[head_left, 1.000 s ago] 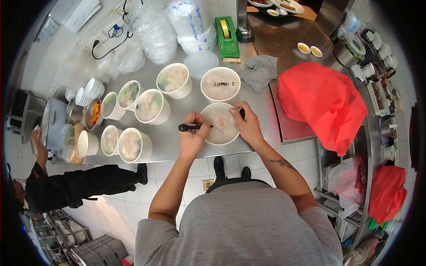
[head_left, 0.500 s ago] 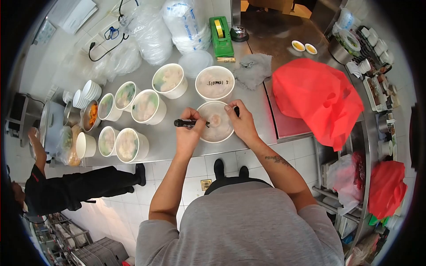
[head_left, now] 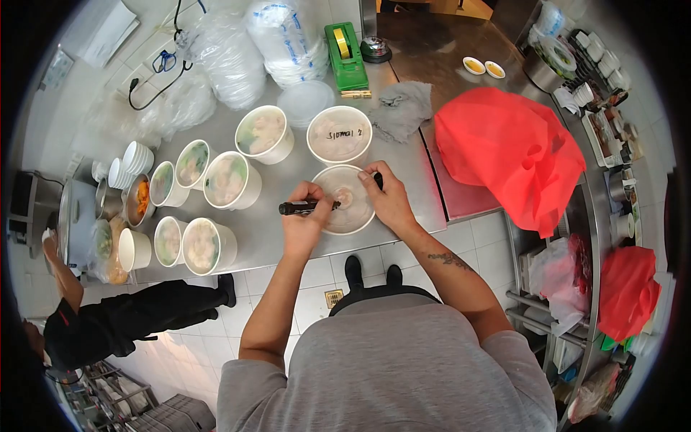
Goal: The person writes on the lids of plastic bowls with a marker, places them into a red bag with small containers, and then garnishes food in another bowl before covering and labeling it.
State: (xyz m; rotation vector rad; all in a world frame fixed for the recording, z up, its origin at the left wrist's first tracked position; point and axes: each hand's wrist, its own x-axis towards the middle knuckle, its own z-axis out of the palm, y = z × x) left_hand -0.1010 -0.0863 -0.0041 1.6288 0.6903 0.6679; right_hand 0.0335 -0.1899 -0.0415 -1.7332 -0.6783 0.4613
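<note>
The tub (head_left: 344,209) stands near the counter's (head_left: 410,180) front edge, just before another tub (head_left: 339,136). 7 bowls stand left of both, the bag (head_left: 511,155) right.

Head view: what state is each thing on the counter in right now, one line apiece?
Left hand: gripping the black marker, tip on the near lidded bowl.
Right hand: steadying that bowl's rim, holding a small dark thing.
Far bowl: lidded, lid written on.
Red bag: crumpled on the counter.
Grey cloth: bunched.
Tape dispenser: upright, roll loaded.
</note>
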